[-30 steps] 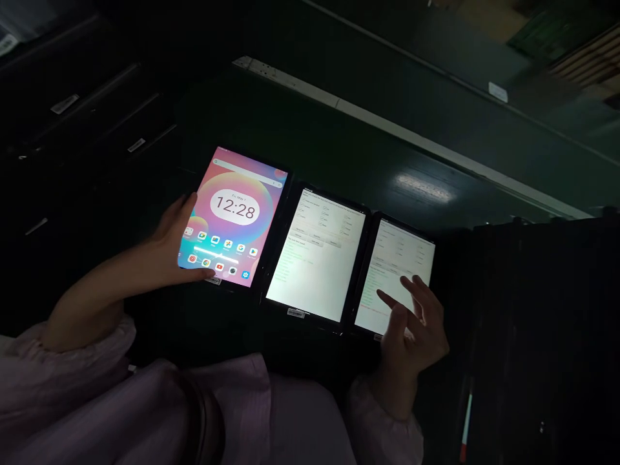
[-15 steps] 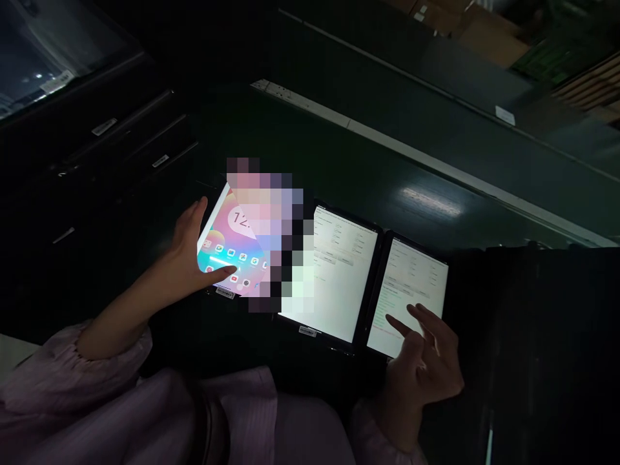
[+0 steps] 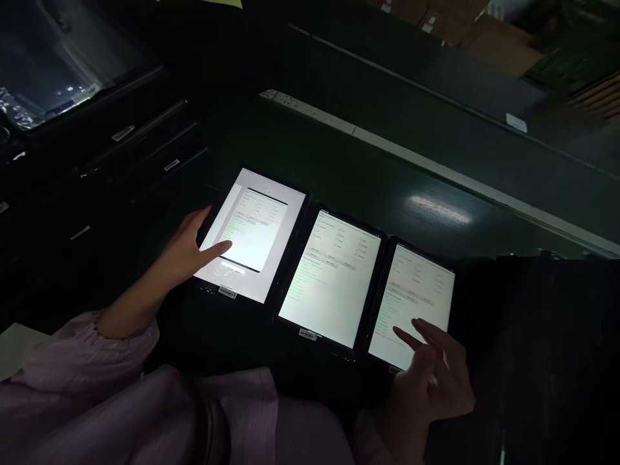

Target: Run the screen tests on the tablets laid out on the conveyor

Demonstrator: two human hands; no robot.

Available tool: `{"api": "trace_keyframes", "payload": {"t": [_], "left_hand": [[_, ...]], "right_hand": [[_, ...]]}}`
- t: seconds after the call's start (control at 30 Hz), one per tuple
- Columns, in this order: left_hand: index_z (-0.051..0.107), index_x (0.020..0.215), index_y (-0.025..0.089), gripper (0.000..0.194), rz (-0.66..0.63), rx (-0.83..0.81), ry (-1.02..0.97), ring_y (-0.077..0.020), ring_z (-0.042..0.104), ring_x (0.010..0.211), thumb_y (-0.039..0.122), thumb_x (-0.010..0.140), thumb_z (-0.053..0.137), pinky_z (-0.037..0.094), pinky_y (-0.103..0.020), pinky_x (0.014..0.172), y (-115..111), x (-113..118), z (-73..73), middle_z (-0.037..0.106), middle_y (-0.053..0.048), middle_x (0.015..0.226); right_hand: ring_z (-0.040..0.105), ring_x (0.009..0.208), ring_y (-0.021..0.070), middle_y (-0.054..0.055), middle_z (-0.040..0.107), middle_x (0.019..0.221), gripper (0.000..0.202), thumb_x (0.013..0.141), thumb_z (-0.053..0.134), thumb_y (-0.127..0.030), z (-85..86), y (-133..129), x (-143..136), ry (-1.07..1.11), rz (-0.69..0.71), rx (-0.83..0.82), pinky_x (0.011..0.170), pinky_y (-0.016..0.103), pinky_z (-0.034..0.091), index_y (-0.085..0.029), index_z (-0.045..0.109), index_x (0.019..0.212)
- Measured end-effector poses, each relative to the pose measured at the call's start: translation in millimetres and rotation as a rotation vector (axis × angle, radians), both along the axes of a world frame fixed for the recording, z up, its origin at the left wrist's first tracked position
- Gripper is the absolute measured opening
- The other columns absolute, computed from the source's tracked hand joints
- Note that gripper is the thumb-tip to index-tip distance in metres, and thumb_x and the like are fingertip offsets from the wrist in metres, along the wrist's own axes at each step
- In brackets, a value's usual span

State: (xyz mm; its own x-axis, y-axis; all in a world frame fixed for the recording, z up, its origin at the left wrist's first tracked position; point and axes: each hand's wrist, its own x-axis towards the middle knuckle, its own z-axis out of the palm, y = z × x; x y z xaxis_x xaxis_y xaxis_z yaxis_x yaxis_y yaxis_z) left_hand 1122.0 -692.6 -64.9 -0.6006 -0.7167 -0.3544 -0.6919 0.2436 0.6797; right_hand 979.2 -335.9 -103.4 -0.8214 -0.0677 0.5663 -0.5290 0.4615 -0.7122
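Observation:
Three lit tablets lie side by side on a dark green surface. The left tablet [image 3: 276,226] shows a reduced app window on a pale background. My left hand [image 3: 186,248] is spread at its left edge, thumb over the screen and the other fingers at the far side; it holds nothing. The middle tablet [image 3: 334,278] shows checkboxes, grey buttons and green text. A similar page, with a red line, is on the right tablet [image 3: 421,284]. My right hand [image 3: 436,371] is over that tablet's lower right part, fingers apart, nothing in it.
More dark devices with small labels [image 3: 123,133] lie at the upper left. A pale strip [image 3: 353,131] crosses the surface behind the tablets. Cardboard boxes [image 3: 504,45] are at the upper right. A dark bulky shape [image 3: 547,323] stands at the right.
The left tablet's screen has changed from a home screen with icons to a shrunken app window. Green text now fills more of the middle screen. The view has shifted slightly.

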Motion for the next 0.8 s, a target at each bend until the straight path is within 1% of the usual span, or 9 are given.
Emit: {"api": "trace_keyframes", "payload": {"t": [0.1,0.27,0.4,0.47,0.57,0.63,0.67,0.73,0.8], "left_hand": [[0.033,0.165,0.018,0.092,-0.006,-0.026,0.000,-0.0404,0.039,0.150,0.047,0.088,0.075,0.043,-0.055,0.121,-1,-2,-0.3,0.029,-0.015,0.170],[0.035,0.164,0.021,0.083,0.074,0.058,0.076,-0.0353,0.034,0.155,0.046,0.093,0.069,0.034,-0.055,0.126,-3,-5,-0.3,0.032,-0.011,0.170],[0.037,0.164,0.024,0.082,0.076,0.078,0.058,-0.0369,0.034,0.154,0.044,0.092,0.071,0.036,-0.056,0.125,-1,-7,2.5,0.030,-0.010,0.171],[0.038,0.163,0.026,0.079,0.095,0.088,0.058,-0.0365,0.036,0.153,0.043,0.093,0.070,0.036,-0.057,0.124,1,-8,4.6,0.031,-0.009,0.170],[0.040,0.162,0.029,0.076,0.106,0.082,0.036,-0.0364,0.040,0.151,0.042,0.093,0.070,0.037,-0.059,0.123,3,-11,8.7,0.035,-0.008,0.168],[0.037,0.163,0.031,0.078,0.139,0.083,-0.013,-0.0374,0.043,0.149,0.039,0.093,0.072,0.039,-0.060,0.122,5,-14,11.4,0.038,-0.007,0.167],[0.036,0.164,0.032,0.080,0.163,0.086,-0.038,-0.0380,0.044,0.147,0.036,0.093,0.072,0.039,-0.061,0.121,6,-15,12.3,0.039,-0.007,0.167],[0.037,0.163,0.034,0.081,0.209,0.093,-0.052,-0.0388,0.047,0.146,0.034,0.091,0.074,0.040,-0.063,0.120,7,-17,12.2,0.040,-0.006,0.166],[0.043,0.160,0.037,0.076,0.189,0.040,-0.017,-0.0391,0.052,0.141,0.039,0.090,0.075,0.046,-0.064,0.116,7,-17,9.4,0.046,-0.004,0.162]], "right_hand": [[0.073,0.092,0.0285,0.008,0.074,0.093,0.026,0.097,0.061,-0.027,1.9,1,-1,0.006,-0.012,0.003,0.063,0.050,0.069,-0.020,0.081,0.083],[0.072,0.095,0.0286,0.008,0.072,0.093,0.029,0.099,0.057,-0.032,0.5,7,-4,0.004,0.004,0.062,0.065,0.052,0.069,-0.021,0.080,0.085],[0.072,0.096,0.0280,0.007,0.072,0.095,0.030,0.100,0.055,-0.032,-3.8,15,-7,0.033,0.055,0.141,0.068,0.051,0.068,-0.023,0.080,0.084],[0.072,0.099,0.0274,0.006,0.073,0.096,0.027,0.099,0.057,-0.027,-3.7,15,-8,0.069,0.134,0.184,0.070,0.049,0.067,-0.024,0.080,0.084],[0.071,0.102,0.0258,0.003,0.075,0.099,0.025,0.093,0.062,-0.013,-0.6,14,-10,0.141,0.297,0.208,0.073,0.044,0.065,-0.027,0.081,0.087],[0.071,0.102,0.0250,0.002,0.076,0.099,0.029,0.090,0.062,-0.006,0.8,16,-12,0.180,0.333,0.191,0.072,0.042,0.063,-0.027,0.082,0.087],[0.071,0.101,0.0247,0.002,0.076,0.097,0.030,0.090,0.062,-0.006,0.7,18,-13,0.193,0.313,0.178,0.070,0.041,0.062,-0.028,0.082,0.086],[0.070,0.096,0.0246,0.002,0.074,0.087,0.029,0.090,0.063,-0.009,-0.8,24,-15,0.206,0.223,0.147,0.066,0.040,0.061,-0.028,0.081,0.078],[0.069,0.093,0.0248,0.003,0.070,0.081,0.030,0.092,0.062,-0.016,-3.2,30,-17,0.179,0.089,0.125,0.065,0.041,0.061,-0.028,0.080,0.071]]}}
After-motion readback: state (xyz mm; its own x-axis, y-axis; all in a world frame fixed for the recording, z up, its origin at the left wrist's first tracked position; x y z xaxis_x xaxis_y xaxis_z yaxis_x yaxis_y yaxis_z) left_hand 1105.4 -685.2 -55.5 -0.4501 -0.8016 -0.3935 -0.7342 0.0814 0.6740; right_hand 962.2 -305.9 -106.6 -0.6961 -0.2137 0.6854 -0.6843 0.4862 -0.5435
